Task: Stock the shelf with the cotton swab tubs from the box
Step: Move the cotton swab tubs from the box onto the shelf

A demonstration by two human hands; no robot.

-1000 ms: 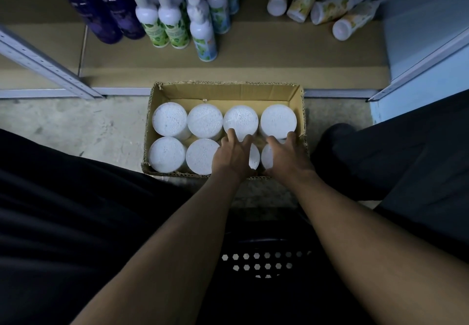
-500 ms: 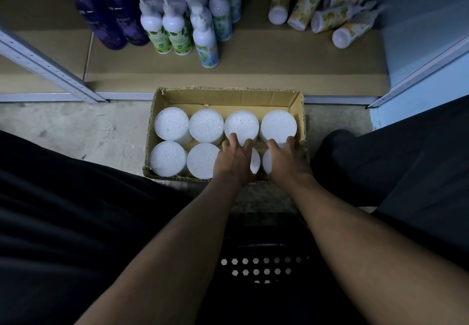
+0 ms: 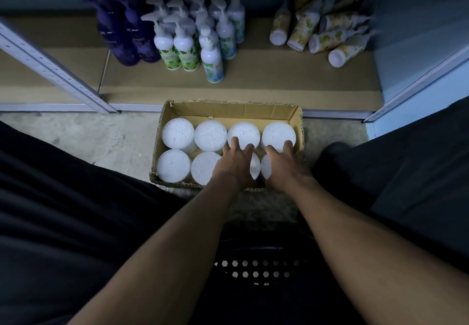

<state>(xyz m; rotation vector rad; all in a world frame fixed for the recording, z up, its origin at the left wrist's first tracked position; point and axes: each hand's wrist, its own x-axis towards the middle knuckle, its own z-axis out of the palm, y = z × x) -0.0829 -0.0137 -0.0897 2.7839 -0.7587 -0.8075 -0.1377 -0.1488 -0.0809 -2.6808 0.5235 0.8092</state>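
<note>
**Both hands on the near-row tubs**

Your left hand [image 3: 234, 163] and right hand [image 3: 284, 166] each rest over a cotton swab tub [image 3: 254, 168] in the box [image 3: 231, 110]; grip closure cannot be told. Remaining tubs lie left of and beyond your grips; the shelf [image 3: 253, 81] lies beyond.

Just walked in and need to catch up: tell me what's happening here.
A person is reaching into a cardboard box on the floor that holds eight white cotton swab tubs. The left hand and right hand each rest on a tub in the near row. None is lifted yet. The shelf beyond holds pump bottles.
</note>
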